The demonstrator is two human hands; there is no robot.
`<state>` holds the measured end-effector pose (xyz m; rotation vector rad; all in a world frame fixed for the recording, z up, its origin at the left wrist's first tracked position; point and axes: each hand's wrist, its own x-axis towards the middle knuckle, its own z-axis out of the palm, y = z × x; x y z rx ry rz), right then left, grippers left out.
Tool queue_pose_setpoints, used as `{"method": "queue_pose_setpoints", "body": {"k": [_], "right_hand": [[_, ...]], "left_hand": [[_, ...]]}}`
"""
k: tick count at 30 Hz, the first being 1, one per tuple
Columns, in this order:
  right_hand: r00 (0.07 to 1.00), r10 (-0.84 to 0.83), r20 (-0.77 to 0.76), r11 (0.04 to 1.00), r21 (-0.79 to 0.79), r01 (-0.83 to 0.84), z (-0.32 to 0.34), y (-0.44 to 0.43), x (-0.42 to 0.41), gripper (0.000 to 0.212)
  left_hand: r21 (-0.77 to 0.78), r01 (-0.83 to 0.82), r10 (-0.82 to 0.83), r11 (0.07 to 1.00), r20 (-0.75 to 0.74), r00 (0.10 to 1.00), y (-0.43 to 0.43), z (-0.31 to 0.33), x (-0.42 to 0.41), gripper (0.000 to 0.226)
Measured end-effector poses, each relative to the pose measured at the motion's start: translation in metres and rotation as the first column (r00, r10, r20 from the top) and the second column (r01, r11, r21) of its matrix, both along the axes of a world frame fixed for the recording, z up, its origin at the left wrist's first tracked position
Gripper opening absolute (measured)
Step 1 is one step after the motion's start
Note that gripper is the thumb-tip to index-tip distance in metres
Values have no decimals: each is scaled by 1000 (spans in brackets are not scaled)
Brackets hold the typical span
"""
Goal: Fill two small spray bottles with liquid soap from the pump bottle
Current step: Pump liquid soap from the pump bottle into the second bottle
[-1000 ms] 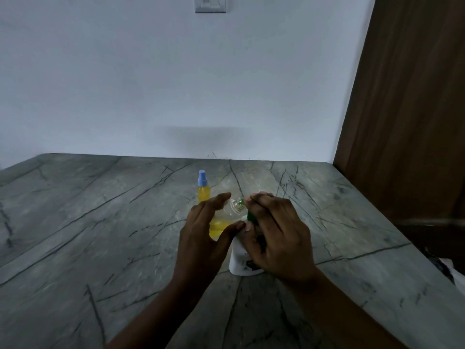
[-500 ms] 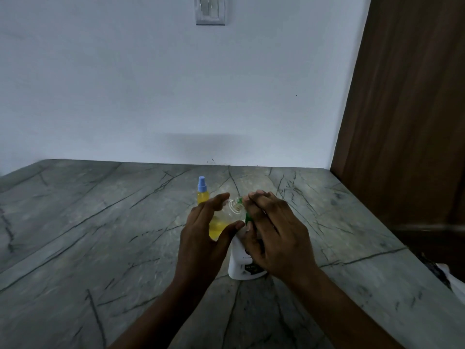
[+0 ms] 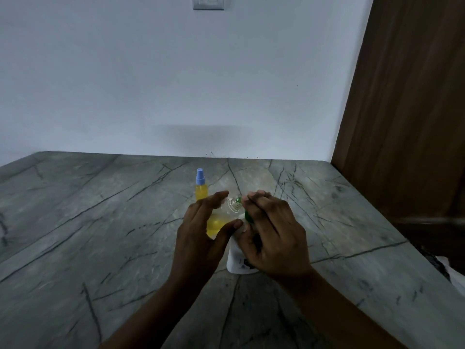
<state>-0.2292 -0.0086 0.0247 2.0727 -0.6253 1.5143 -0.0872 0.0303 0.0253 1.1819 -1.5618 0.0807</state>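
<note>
My left hand (image 3: 201,233) grips a small clear spray bottle (image 3: 219,221), uncapped and tilted, with yellow soap in its lower part and its threaded neck (image 3: 233,205) pointing right. My right hand (image 3: 273,235) covers the top of the white pump bottle (image 3: 237,260), fingers laid over its green pump head (image 3: 247,215), which touches the small bottle's neck. A second small spray bottle (image 3: 201,188), full of yellow soap and closed with a blue cap, stands upright just behind my left hand.
Everything rests on a grey veined stone counter (image 3: 100,235) that meets a white wall behind. A dark wooden panel (image 3: 407,109) rises at the right. The counter's right edge drops off near something white (image 3: 453,270).
My hands and the bottles hold nearly the same pose. The view has tilted slightly, so everything sits a little lower in the picture.
</note>
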Motion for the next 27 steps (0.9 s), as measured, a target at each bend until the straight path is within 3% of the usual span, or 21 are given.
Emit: {"method": "queue_pose_setpoints", "body": {"k": [27], "right_hand": [[1000, 10, 21, 997, 81, -12, 9, 3, 0, 36]], "left_hand": [[-32, -4, 4, 999, 4, 1000, 1, 5, -1, 52]]}}
